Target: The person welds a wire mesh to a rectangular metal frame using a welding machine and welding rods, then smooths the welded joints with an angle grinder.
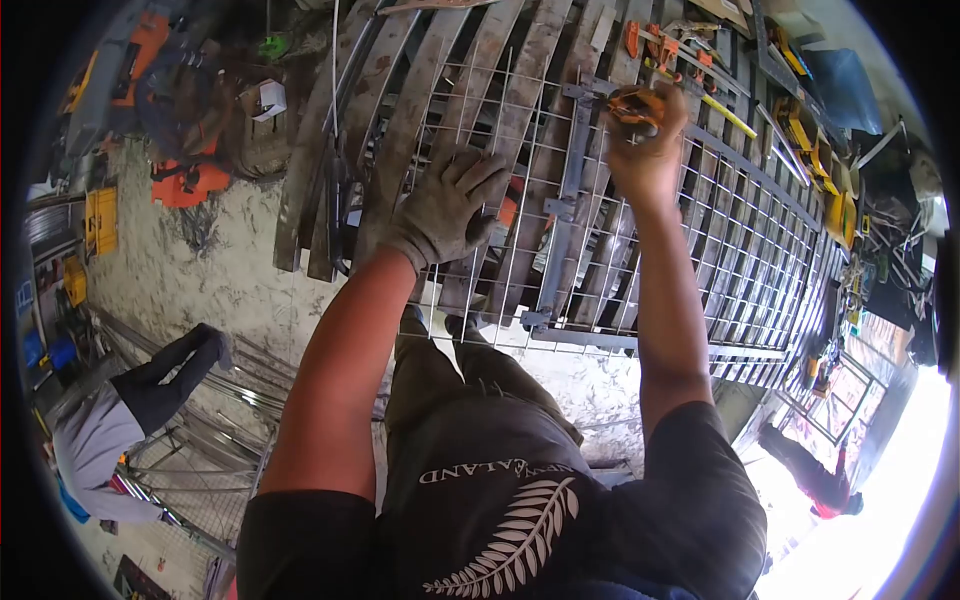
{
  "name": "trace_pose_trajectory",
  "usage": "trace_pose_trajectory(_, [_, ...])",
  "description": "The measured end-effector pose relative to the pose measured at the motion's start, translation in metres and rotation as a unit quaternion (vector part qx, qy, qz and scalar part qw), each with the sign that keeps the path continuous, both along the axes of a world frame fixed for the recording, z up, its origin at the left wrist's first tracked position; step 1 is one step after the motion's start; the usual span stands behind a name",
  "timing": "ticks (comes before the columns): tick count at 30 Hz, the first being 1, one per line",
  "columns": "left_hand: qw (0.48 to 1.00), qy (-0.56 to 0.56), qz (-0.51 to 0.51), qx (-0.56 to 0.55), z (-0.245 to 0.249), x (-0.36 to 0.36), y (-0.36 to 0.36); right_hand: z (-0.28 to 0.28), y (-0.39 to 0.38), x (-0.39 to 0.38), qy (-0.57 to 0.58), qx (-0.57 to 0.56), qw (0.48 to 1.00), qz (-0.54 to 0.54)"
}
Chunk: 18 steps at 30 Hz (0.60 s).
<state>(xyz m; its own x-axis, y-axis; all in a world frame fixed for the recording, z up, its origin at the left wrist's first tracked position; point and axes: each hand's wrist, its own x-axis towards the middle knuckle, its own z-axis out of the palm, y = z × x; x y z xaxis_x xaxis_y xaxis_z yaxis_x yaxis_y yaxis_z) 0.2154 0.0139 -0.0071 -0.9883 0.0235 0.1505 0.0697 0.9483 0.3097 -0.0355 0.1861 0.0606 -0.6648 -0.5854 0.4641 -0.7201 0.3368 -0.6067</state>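
Observation:
My left hand (455,205) wears a grey-brown work glove. It lies over the left end of a wire mesh panel (725,195), with its fingers outstretched. Bare and closed, my right hand (645,155) grips a compact orange-and-black tool (637,103) whose exact kind is hard to make out. That hand is above the mesh, beside a flat metal bar (577,165) with small tabs that runs across the panel. Under the mesh are the dark slats (520,110) of a workbench.
Orange clamps (655,45) and a yellow strip (730,115) lie at the bench's far side. Several yellow tools (800,130) line its right edge. An orange tool (190,182) sits on the floor at left. One person (110,430) is at lower left, another (825,475) at lower right.

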Motion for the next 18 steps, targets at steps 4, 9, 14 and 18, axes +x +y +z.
trace_pose_trajectory(4, [1.000,0.007,0.003,0.008,0.000,-0.003,-0.002,-0.003,-0.002,-0.007,-0.003,-0.111,0.993,0.042])
trace_pose_trajectory(9, [1.000,0.016,0.005,0.000,-0.001,-0.007,-0.007,0.009,0.000,-0.006,-0.015,-0.053,0.998,-0.001])
trace_pose_trajectory(14, [1.000,0.006,-0.008,-0.003,0.003,-0.005,-0.005,0.001,0.009,-0.004,-0.018,-0.029,0.999,0.000])
trace_pose_trajectory(18, [1.000,0.018,-0.005,0.024,-0.002,-0.005,-0.004,0.037,0.028,0.010,0.005,-0.035,0.999,-0.029])
